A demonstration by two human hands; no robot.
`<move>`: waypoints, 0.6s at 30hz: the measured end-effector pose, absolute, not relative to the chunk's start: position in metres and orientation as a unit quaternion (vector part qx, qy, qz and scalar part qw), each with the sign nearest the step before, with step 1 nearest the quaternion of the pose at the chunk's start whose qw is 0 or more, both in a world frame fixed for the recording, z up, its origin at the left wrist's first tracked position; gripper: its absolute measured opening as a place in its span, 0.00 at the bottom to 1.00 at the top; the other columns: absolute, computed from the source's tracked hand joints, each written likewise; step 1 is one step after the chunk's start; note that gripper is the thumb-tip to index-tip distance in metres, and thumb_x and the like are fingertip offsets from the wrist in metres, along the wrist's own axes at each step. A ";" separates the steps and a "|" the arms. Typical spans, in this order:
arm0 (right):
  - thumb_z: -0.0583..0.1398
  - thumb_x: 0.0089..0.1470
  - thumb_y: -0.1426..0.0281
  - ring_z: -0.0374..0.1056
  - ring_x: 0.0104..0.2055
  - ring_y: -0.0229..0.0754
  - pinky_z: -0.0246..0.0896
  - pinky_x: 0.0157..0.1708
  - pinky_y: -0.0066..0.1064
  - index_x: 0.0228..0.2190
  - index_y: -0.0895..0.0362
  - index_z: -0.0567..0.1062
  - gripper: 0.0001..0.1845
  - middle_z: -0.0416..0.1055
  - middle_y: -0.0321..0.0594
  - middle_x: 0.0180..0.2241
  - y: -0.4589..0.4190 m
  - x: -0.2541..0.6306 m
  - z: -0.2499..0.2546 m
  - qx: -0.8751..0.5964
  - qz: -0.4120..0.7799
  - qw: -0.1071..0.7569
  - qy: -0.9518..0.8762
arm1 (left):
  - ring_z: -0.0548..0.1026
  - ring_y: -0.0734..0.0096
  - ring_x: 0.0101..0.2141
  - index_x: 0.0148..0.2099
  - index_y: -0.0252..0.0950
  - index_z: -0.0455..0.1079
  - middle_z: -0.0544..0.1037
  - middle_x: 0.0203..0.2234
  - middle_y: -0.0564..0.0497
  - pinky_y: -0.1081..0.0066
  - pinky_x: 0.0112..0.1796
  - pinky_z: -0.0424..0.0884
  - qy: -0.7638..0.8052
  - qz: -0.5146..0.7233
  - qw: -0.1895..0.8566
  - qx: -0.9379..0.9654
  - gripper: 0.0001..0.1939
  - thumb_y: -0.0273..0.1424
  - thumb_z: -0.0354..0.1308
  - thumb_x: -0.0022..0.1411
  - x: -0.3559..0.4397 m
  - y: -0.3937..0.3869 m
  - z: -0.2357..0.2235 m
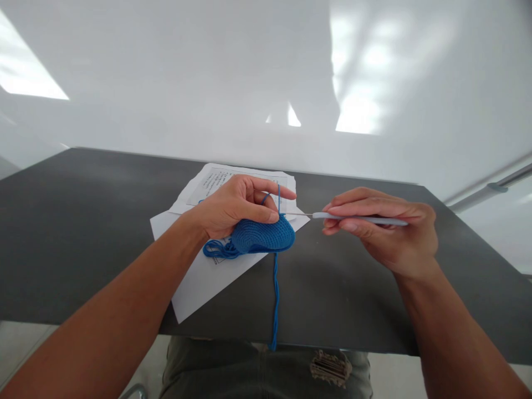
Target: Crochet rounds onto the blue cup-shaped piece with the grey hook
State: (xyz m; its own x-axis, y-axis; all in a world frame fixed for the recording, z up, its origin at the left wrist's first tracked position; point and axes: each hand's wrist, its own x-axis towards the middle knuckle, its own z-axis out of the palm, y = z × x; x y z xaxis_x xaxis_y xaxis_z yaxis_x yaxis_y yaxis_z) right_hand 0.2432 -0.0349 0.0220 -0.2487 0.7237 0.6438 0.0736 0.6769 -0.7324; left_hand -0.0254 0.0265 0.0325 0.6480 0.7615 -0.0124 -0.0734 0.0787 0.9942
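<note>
A rounded piece of blue crochet work (264,235) is pinched between the thumb and fingers of my left hand (239,202). Its index finger stretches out to the right, with the blue working yarn (279,198) running over it down to the top edge of the piece. My right hand (380,224) grips a crochet hook (359,218) by its pale grey handle. The hook's thin metal shaft reaches left to the edge of the stitches; its tip is too small to make out. Looped blue yarn (218,249) lies beneath my left wrist, and a blue strand (275,299) hangs toward the table's front edge.
White sheets of paper (195,288), some printed, lie on the dark grey table (103,233) under the crochet work. A glossy white wall (208,83) rises behind the table. To the right runs a metal rail (496,187). My legs (216,368) are below the front edge.
</note>
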 end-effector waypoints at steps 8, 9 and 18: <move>0.75 0.54 0.63 0.79 0.27 0.39 0.81 0.28 0.26 0.34 0.56 0.88 0.10 0.82 0.42 0.29 -0.030 0.227 0.016 -0.328 0.496 0.586 -0.551 | 0.74 0.78 0.25 0.51 0.35 0.84 0.79 0.25 0.53 0.80 0.26 0.69 0.270 0.337 0.689 0.582 0.22 0.22 0.74 0.52 -0.023 0.026 0.031; 0.76 0.53 0.61 0.79 0.26 0.38 0.80 0.28 0.26 0.34 0.56 0.87 0.12 0.82 0.41 0.27 -0.029 0.225 0.014 -0.339 0.516 0.585 -0.526 | 0.74 0.78 0.25 0.51 0.35 0.84 0.79 0.25 0.53 0.80 0.26 0.69 0.270 0.342 0.691 0.577 0.22 0.22 0.74 0.52 -0.022 0.026 0.032; 0.79 0.45 0.63 0.73 0.22 0.37 0.74 0.26 0.29 0.32 0.53 0.85 0.14 0.78 0.34 0.21 -0.027 0.190 -0.006 -0.345 0.488 0.659 -0.457 | 0.76 0.76 0.26 0.49 0.34 0.83 0.79 0.25 0.54 0.76 0.29 0.71 0.266 0.419 0.684 0.534 0.23 0.25 0.77 0.49 -0.009 0.021 0.022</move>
State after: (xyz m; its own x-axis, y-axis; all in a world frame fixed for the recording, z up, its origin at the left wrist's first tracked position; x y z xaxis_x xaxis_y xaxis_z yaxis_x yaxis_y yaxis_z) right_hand 0.1898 -0.0271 -0.0059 0.1068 0.9584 0.2646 -0.3280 0.2852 -0.9006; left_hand -0.0088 0.0209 0.0224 0.5075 0.8575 0.0842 -0.2894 0.0776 0.9541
